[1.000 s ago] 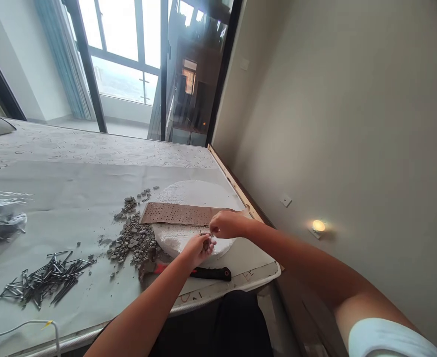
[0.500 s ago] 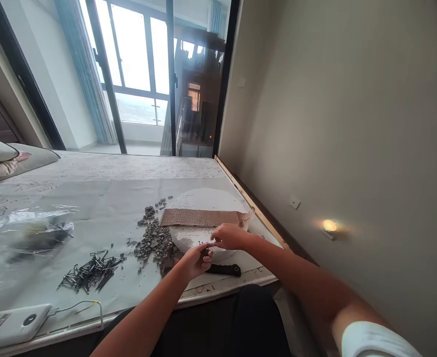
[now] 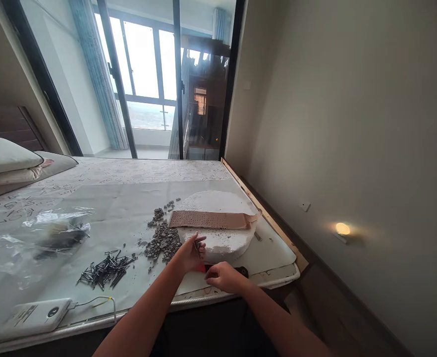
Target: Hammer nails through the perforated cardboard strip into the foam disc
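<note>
My left hand [image 3: 189, 255] is curled at the near left edge of a thick white foam disc [image 3: 218, 244], closed around thin dark pieces that look like nails [image 3: 198, 244]. My right hand [image 3: 224, 276] is low by the mattress edge with its fingers bent. It covers the middle of a tool with a black and red handle [image 3: 243, 271]; whether it grips the tool is hidden. Across the disc lies a brown strip [image 3: 209, 219] with rows of small holes. To the left, a pile of dark nails [image 3: 107, 267] rests on the sheet.
Grey stone chips [image 3: 162, 240] are scattered left of the disc. A clear plastic bag [image 3: 60, 233] with dark contents and a white power bank [image 3: 36, 317] with a cable lie on the left. A wooden rail [image 3: 266, 213] runs along the mattress by the wall.
My hands have separated. The right hand has dropped from above the disc toward the handle, while the left has turned upward with the dark pieces. The view has shifted slightly left.
</note>
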A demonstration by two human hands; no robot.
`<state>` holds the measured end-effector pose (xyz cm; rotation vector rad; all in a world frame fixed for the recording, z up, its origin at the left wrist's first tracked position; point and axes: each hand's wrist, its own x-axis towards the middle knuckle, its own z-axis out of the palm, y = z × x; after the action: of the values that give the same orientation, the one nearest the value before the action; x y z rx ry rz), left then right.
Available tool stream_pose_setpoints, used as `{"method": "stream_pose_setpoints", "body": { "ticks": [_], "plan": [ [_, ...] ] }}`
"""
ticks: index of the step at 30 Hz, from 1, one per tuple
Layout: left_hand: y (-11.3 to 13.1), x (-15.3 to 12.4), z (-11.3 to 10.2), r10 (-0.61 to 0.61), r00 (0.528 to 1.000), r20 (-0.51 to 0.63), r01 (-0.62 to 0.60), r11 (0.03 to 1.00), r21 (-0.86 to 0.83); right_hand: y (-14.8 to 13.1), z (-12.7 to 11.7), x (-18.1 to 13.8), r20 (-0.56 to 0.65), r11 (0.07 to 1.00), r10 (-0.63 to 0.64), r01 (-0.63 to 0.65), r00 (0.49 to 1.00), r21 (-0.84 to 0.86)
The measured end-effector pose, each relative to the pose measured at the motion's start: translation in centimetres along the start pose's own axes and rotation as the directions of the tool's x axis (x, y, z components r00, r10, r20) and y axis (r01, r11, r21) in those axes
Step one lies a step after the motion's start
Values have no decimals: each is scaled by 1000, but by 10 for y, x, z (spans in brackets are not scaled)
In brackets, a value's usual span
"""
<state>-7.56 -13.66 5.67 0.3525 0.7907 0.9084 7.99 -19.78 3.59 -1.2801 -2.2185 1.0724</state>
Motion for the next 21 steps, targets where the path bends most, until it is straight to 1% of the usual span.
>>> {"method": "stream_pose_setpoints", "body": {
  "ticks": [5,9,13,15,18,21],
  "plan": [
    [11,-3,0,-21,999,26,22,999,-40,1,27,19,89,986,118,-128,989,110],
    [16,-1,0,-13,1000,20,15,997,-76,7,46,28,161,969,186,-208,969,132],
    [15,0,5,-4,1000,16,6,988,-152,11,63,29,196,973,173,-198,965,117],
    [13,-1,6,-12,1000,10,13,981,-194,14,75,27,223,970,167,-201,960,139],
    [9,1,2,-38,999,-19,32,964,-262,20,97,23,303,945,166,-239,939,223],
    [10,9,-9,-102,992,-75,72,944,-323,31,115,17,380,906,206,-322,902,274]
  ]
}}
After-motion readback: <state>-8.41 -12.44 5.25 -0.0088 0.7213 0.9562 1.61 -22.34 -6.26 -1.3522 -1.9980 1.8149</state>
